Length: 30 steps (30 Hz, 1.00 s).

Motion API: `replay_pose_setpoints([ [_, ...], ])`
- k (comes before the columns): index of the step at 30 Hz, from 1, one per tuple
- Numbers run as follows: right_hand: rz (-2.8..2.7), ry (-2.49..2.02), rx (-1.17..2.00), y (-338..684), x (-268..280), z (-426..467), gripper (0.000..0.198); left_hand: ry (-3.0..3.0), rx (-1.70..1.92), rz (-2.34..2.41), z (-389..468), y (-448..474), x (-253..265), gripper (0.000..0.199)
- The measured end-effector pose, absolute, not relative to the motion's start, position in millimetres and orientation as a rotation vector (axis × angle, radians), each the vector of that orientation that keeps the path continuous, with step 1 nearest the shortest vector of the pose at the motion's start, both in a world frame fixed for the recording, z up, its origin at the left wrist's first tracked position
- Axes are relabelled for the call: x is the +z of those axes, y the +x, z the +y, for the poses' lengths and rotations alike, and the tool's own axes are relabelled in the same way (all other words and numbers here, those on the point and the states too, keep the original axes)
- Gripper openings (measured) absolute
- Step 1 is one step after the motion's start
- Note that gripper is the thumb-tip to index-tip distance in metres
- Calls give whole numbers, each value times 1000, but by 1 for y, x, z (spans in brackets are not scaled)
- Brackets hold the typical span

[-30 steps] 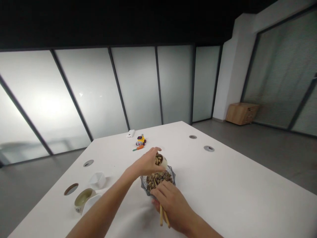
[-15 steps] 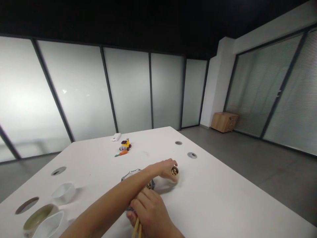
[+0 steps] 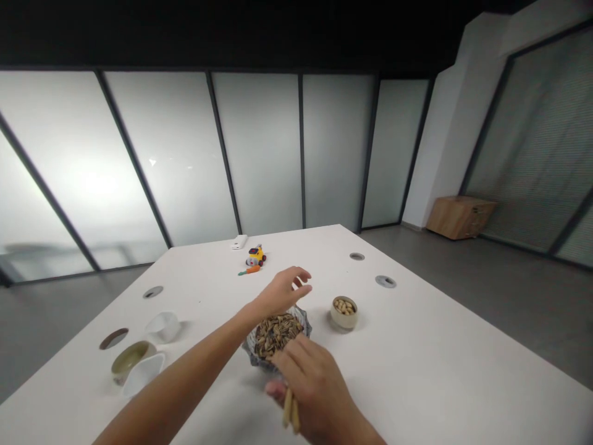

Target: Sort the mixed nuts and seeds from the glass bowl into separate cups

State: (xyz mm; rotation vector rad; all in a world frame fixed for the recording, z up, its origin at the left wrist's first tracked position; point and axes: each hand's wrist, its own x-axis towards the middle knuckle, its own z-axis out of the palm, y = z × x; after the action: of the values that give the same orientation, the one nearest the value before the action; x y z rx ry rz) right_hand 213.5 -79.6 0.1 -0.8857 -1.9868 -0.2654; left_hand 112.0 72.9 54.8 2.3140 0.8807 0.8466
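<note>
On the white table (image 3: 417, 358), the small cup of nuts (image 3: 344, 311) that I was carrying a second ago now stands set down at three o'clock of the glass bowl of seeds (image 3: 274, 337), near but apart. My left hand (image 3: 281, 292) has let go and hovers loose-fingered over the bowl's far rim, at twelve o'clock. My right hand (image 3: 315, 386), at six o'clock, grips the chopsticks (image 3: 291, 414), so the cup's move looks finished to me.

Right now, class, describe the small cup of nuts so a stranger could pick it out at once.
Start at the white table and find the glass bowl of sunflower seeds near the hands. Just right of it, standing apart, is the small cup of nuts: beige, round, holding pale nuts rather than dark striped seeds.
</note>
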Motion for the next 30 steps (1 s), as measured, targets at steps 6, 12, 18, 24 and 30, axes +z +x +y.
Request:
replay_pose_setpoints([
  [6, -1534, -1025, -4, 258, 24, -70, 43, 1823, 1291, 850, 7, 37, 76, 19],
  [12, -1585, -1180, 53, 277, 25, -62, 46, 1569, 1592, 686, 2, 10, 110, 16],
  [18, -1707, -1198, 24, 276, 13, -58, 42, 1631, 1574, 745, 2, -9, 110, 15],
  [24, -1731, -1206, 75, 281, 5, -54, 36, 1681, 1520, 781, -4, -13, 113, 16],
  [30, -1703, -1163, 26, 284, 9, -54, 30, 1752, 1434, 793, -2, -9, 111, 15],
])
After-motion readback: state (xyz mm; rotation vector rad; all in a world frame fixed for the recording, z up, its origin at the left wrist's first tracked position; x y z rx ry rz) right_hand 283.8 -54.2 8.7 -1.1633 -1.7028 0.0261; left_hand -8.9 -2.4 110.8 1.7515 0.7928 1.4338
